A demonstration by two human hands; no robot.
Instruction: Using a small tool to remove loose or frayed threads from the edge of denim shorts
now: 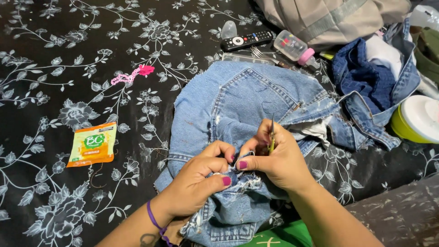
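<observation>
Jeans (247, 105) lie on the flowered bed (55, 68), frayed seam pinched in the left hand (201, 180) while the right hand (274, 160) grips small scissors (272, 137), cutting barely begun.

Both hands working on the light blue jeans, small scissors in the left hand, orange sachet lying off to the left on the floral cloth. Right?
Not quite. The head view shows the small scissors in the right hand, not the left. The left hand pinches the light blue jeans; the orange sachet lies left on the floral cloth.
</observation>
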